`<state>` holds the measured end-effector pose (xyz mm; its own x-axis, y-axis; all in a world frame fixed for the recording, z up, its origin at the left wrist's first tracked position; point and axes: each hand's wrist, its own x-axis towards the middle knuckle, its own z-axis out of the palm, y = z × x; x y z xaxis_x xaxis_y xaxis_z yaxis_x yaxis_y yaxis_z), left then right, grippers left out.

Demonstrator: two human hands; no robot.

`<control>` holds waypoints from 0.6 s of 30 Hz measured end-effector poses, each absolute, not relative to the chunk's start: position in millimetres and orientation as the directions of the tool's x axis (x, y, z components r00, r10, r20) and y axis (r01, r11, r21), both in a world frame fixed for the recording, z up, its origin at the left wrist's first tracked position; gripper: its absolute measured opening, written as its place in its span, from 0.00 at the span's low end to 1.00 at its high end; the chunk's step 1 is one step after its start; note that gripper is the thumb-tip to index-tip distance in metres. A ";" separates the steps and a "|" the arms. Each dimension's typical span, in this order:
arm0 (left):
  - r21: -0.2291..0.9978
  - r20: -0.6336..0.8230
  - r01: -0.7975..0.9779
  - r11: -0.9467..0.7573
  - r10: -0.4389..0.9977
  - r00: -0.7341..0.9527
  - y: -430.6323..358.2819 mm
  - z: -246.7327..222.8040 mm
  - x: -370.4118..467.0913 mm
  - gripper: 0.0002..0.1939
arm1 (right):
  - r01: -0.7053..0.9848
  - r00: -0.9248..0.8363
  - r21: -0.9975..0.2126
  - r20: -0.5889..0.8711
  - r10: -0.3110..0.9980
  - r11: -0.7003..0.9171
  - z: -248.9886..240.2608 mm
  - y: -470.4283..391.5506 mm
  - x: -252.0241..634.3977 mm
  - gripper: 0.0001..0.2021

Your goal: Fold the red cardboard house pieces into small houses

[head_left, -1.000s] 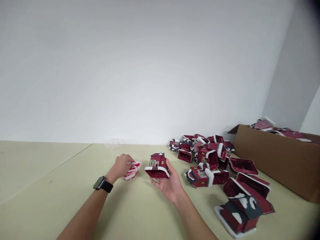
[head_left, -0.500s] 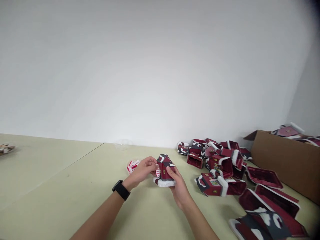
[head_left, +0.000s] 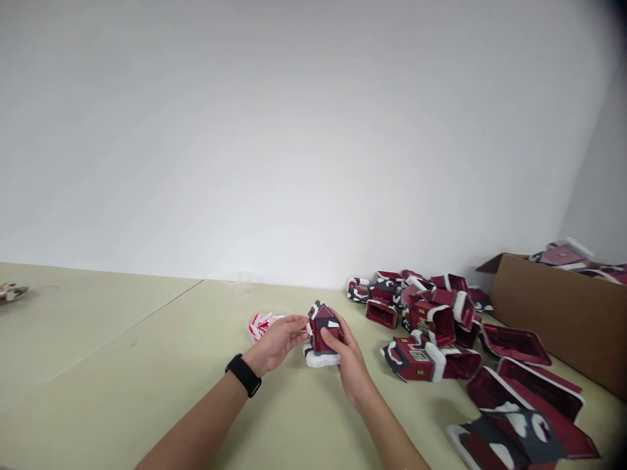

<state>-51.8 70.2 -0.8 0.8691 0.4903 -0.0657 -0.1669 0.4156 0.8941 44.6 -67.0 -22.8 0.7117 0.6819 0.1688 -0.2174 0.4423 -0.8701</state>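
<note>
A small dark red house with a grey, snow-capped roof and a white base point(head_left: 323, 359) is held upright just above the table. My right hand point(head_left: 350, 359) wraps round its right side, thumb across the wall. My left hand point(head_left: 281, 341), with a black watch on the wrist, pinches a small red-and-white striped piece point(head_left: 309, 328) against the left side of the house. The fingers partly hide this piece. Beside my left hand lies a clear dish of red-and-white striped pieces point(head_left: 262, 324).
Many red houses point(head_left: 418, 365) lie heaped on the table point(head_left: 147, 385) at the right, some showing hollow undersides. A cardboard box point(head_left: 558, 313) with more houses stands at the far right. Another item point(head_left: 12, 292) sits at the left edge.
The house has turned in my right hand, its left side now angled differently. My left fingers have straightened somewhat, and the striped piece now sits higher and closer against the house.
</note>
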 end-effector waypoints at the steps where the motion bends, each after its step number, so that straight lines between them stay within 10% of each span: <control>1: 0.895 -0.067 -0.161 0.416 0.483 0.873 70.8 -1.5 -51.7 0.04 | -0.217 0.707 -0.871 0.171 0.686 0.440 -22.8 -67.1 44.5 0.43; 18: 0.881 -0.098 -0.147 0.451 0.476 0.874 70.3 -6.2 -49.0 0.08 | -0.271 0.686 -0.867 0.131 0.715 0.419 -16.9 -72.5 40.3 0.41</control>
<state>-49.0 70.3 -6.2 0.8743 0.4755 -0.0975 -0.1468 0.4505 0.8806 40.3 -72.5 -16.9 0.6863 0.7153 0.1314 -0.2705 0.4188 -0.8669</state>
